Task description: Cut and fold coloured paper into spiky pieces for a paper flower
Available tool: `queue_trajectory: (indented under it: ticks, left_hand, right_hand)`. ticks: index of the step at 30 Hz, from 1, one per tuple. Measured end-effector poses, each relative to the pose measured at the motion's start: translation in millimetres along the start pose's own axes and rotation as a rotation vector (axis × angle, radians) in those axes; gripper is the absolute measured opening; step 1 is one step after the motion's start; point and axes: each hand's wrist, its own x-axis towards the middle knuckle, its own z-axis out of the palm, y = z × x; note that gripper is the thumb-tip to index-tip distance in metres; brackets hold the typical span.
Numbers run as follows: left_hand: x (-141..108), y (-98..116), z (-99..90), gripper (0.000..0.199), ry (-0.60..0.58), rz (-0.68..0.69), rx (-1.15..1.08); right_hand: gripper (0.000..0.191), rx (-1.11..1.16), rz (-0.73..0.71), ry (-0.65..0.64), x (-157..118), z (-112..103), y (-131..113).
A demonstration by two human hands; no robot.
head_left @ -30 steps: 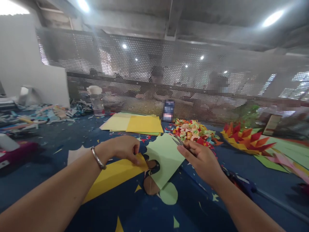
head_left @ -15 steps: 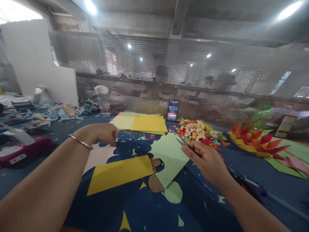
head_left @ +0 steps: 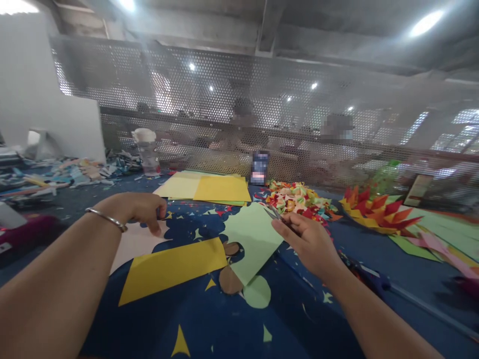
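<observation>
My right hand (head_left: 305, 244) is closed around a pair of scissors (head_left: 274, 213), whose blades point away to the left over a light green sheet (head_left: 254, 244) with rounded cut-outs in its edge. At the left, my left hand (head_left: 145, 212) hovers over or touches the edge of a pale pink sheet (head_left: 129, 244); I cannot tell which. Its fingers are bent downward and partly spread, with nothing visible in them. A yellow paper strip (head_left: 174, 271) lies between the hands. Near the green sheet's lower corner are a brown disc (head_left: 230, 280) and a green paper circle (head_left: 258, 291).
Stacked yellow sheets (head_left: 222, 188) lie at the back beside a propped phone (head_left: 259, 168). A heap of colourful paper pieces (head_left: 297, 196) and a red-orange paper flower (head_left: 377, 212) sit at the right. A cup (head_left: 146, 152) stands before the perforated screen (head_left: 209, 99). Scraps dot the blue cloth.
The view has turned a little to the right, so everything sits further left. My left fingertips have dropped slightly toward the pink sheet. My right hand still holds the scissors.
</observation>
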Motion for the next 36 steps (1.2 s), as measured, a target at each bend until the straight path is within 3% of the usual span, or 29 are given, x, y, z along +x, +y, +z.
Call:
queue_trajectory:
  ticks: [7,15,20,29,33,36]
  left_hand:
    - [0.6,6.6,1.3,0.016,-0.049,-0.021,0.058]
    - [-0.5,8.9,0.9,0.052,-0.069,-0.07,0.094]
    - [-1.8,11.3,-0.6,0.044,-0.122,-0.075,0.078]
    - [-5.2,5.0,0.6,0.031,-0.028,-0.015,0.028]
    - [-4.5,2.9,1.1,0.016,-0.088,0.024,-0.021]
    - [-2.6,2.5,1.7,0.018,-0.109,0.027,-0.061]
  right_hand:
    - [0.035,-0.005,-0.012,0.009,-0.5,-0.1,-2.6]
    - [0.034,0.026,-0.014,-0.014,0.5,0.4,-2.3]
    - [0.033,-0.026,-0.017,-0.004,0.4,0.7,0.2]
    - [0.034,-0.025,-0.005,-0.009,0.3,0.0,-0.8]
    - [0.034,-0.017,-0.018,0.001,0.6,0.4,-1.4]
    - [0.035,-0.015,-0.024,0.01,0.7,0.3,-1.6]
